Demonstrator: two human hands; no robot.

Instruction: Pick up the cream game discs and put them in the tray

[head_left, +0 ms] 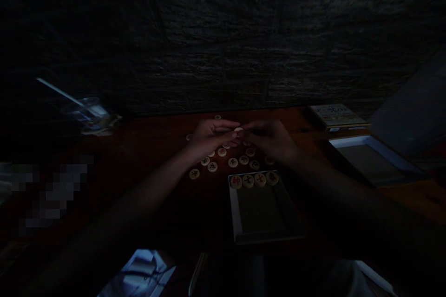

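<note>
Dim light: my left hand (209, 138) has a pale, round, wooden-looking disc (239, 129) pinched in its fingers above the reddish-brown wooden bench (149, 138), my right hand (273, 138) close beside, grip unclear; uneven pressure could drop it among the scattered, round, character-marked pieces (212, 166).

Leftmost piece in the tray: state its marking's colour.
The piece is marked in red, head view.

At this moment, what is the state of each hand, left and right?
Left hand: closed, holding a xiangqi piece.
Right hand: at the same piece; too dark to tell whether it also grips.
</note>
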